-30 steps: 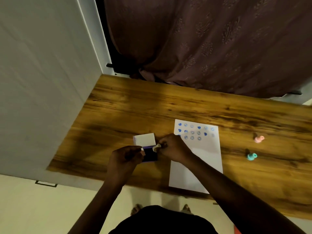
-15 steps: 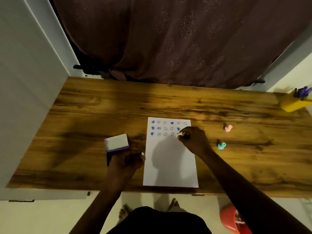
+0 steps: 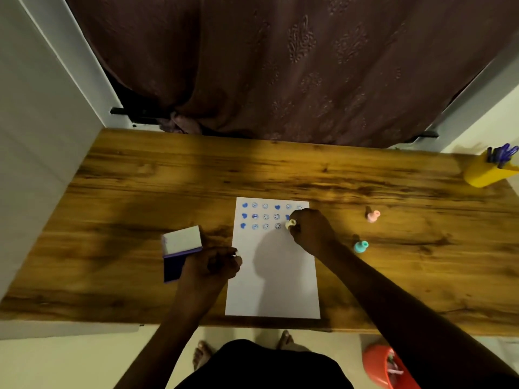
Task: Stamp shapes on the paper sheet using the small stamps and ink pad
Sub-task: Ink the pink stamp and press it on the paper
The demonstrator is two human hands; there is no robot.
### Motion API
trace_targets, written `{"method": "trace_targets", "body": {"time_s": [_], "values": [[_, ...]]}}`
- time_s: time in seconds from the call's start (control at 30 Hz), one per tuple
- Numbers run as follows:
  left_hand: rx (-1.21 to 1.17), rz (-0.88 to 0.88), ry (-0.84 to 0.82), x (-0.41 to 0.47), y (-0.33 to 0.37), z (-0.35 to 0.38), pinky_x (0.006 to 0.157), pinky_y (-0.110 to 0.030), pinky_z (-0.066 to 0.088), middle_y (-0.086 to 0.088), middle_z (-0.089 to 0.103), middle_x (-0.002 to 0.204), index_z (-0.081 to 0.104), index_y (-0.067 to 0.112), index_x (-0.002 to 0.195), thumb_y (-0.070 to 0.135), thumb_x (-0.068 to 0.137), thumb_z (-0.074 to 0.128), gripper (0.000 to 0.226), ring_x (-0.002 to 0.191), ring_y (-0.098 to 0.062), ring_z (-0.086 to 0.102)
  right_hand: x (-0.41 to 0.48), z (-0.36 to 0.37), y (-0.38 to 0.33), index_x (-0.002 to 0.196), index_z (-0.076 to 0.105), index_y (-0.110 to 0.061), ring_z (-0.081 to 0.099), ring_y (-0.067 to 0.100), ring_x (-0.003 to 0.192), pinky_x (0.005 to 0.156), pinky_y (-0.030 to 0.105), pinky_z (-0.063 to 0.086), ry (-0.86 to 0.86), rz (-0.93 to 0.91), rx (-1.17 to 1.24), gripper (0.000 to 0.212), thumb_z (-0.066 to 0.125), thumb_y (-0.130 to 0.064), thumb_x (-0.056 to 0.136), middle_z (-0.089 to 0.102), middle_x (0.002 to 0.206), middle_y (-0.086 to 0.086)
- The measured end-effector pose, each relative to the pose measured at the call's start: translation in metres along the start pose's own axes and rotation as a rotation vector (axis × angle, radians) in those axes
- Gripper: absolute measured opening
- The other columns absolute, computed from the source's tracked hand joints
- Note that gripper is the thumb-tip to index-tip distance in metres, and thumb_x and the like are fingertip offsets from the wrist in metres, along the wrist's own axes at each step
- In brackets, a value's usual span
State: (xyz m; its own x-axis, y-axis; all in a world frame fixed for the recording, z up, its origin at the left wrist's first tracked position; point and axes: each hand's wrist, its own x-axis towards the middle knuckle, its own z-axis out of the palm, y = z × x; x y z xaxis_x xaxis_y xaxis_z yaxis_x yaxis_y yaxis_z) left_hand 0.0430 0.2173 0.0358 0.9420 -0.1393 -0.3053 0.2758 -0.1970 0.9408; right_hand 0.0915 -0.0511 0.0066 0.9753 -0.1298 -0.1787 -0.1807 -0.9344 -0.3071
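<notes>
A: What sits on the brown wooden table (image 3: 146, 175)?

B: A white rectangular paper sheet (image 3: 273, 290) lies at the middle of the near edge, with three rows of blue stamped hearts and faces (image 3: 265, 216) along its far end.

A: And the hands?

B: The right hand (image 3: 311, 231) is closed around a small pale yellow stamp (image 3: 290, 223), pressing it on the sheet at the right end of the rows. The left hand (image 3: 209, 266) is curled over the open purple ink pad (image 3: 174, 262), just left of the sheet, gripping it.

A: Anything smaller?

B: A yellow pen cup (image 3: 487, 172) stands at the far right corner. A small pink stamp (image 3: 373, 215) and a small teal stamp (image 3: 361, 246) stand right of the sheet.
</notes>
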Motion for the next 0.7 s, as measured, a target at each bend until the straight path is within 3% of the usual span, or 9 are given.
{"method": "trace_targets", "body": {"time_s": [0.1, 0.27, 0.43, 0.57, 0.7], "values": [[0.014, 0.017, 0.003, 0.001, -0.002, 0.0, 0.082, -0.033, 0.062, 0.011, 0.081, 0.088, 0.074, 0.051, 0.085, 0.017, 0.083, 0.082, 0.036, 0.085, -0.014, 0.079, 0.002, 0.002, 0.0, 0.128, 0.066, -0.014, 0.062, 0.027, 0.116, 0.098, 0.031, 0.05, -0.017, -0.015, -0.015, 0.035, 0.059, -0.03, 0.098, 0.068, 0.127, 0.009], [0.017, -0.005, 0.012, 0.004, -0.002, 0.002, 0.089, -0.047, 0.062, 0.011, 0.081, 0.088, 0.075, 0.051, 0.083, 0.017, 0.083, 0.082, 0.035, 0.085, -0.019, 0.079, 0.002, 0.008, 0.0, 0.134, 0.062, -0.014, 0.062, 0.025, 0.118, 0.099, 0.031, 0.048, -0.031, -0.016, -0.051, 0.039, 0.056, -0.033, 0.101, 0.066, 0.131, 0.009], [0.018, -0.017, 0.002, 0.008, -0.004, 0.005, 0.09, -0.056, 0.06, -0.002, 0.082, 0.089, 0.075, 0.035, 0.086, 0.013, 0.085, 0.08, 0.023, 0.087, -0.026, 0.079, 0.005, 0.011, -0.005, 0.137, 0.06, -0.011, 0.062, 0.026, 0.119, 0.098, 0.031, 0.05, -0.03, 0.027, -0.053, 0.042, 0.058, -0.031, 0.1, 0.064, 0.132, 0.011], [0.036, -0.024, -0.007, 0.011, -0.004, 0.01, 0.09, -0.056, 0.061, -0.008, 0.081, 0.093, 0.073, 0.029, 0.091, 0.01, 0.086, 0.078, 0.02, 0.086, -0.027, 0.079, 0.007, 0.012, -0.009, 0.138, 0.058, -0.01, 0.061, 0.026, 0.12, 0.099, 0.033, 0.053, -0.053, 0.041, -0.126, 0.043, 0.061, -0.027, 0.099, 0.063, 0.132, 0.01], [0.042, -0.063, -0.014, 0.012, -0.005, 0.014, 0.091, -0.052, 0.061, -0.002, 0.082, 0.091, 0.073, 0.034, 0.087, 0.013, 0.086, 0.079, 0.022, 0.084, -0.022, 0.079, 0.007, 0.011, -0.011, 0.136, 0.059, -0.01, 0.063, 0.026, 0.118, 0.097, 0.034, 0.055, -0.045, 0.048, -0.133, 0.042, 0.063, -0.027, 0.098, 0.065, 0.131, 0.01]]}}
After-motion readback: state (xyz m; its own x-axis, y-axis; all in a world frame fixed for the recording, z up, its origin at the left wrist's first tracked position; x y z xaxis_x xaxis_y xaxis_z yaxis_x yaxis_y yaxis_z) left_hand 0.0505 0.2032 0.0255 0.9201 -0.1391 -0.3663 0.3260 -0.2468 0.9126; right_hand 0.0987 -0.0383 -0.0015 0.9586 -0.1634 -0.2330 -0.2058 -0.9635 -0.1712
